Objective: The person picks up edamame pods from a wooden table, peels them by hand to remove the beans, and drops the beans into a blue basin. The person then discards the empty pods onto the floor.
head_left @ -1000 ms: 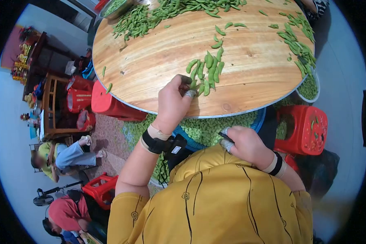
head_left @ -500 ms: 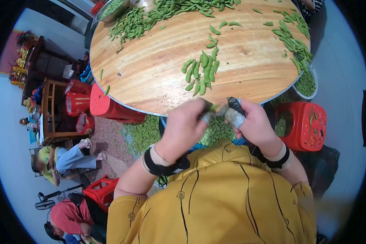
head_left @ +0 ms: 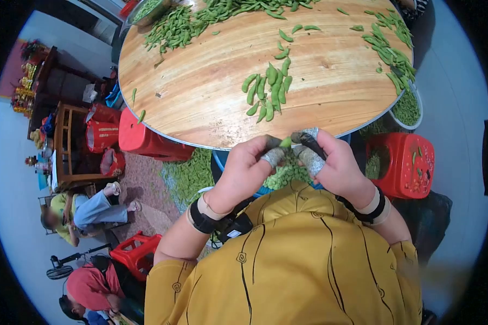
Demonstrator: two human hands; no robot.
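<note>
Over the table's near edge, my left hand [head_left: 244, 172] pinches a green edamame pod [head_left: 286, 142] between wrapped thumb and finger. My right hand [head_left: 339, 165] is closed against the pod's other end, its thumb and fingertips wrapped in grey and black tape. Whether the right fingers hold a part of the pod is hidden. Below both hands, shelled green beans [head_left: 287, 176] fill a blue container. A small group of whole pods [head_left: 271, 92] lies on the wooden table [head_left: 200, 97] just ahead.
A large pile of pods [head_left: 222, 19] covers the table's far side, beside a metal bowl [head_left: 149, 12]. More pods line the right edge, above a white tub [head_left: 408, 108]. Red stools [head_left: 404, 165] flank me. Empty-looking pods [head_left: 192, 176] litter the floor. Two people sit at left.
My hands have come together on the pod. The left hand's blurred motion has stopped, and the right fingertips have moved left to the pod. The view has shifted slightly.
</note>
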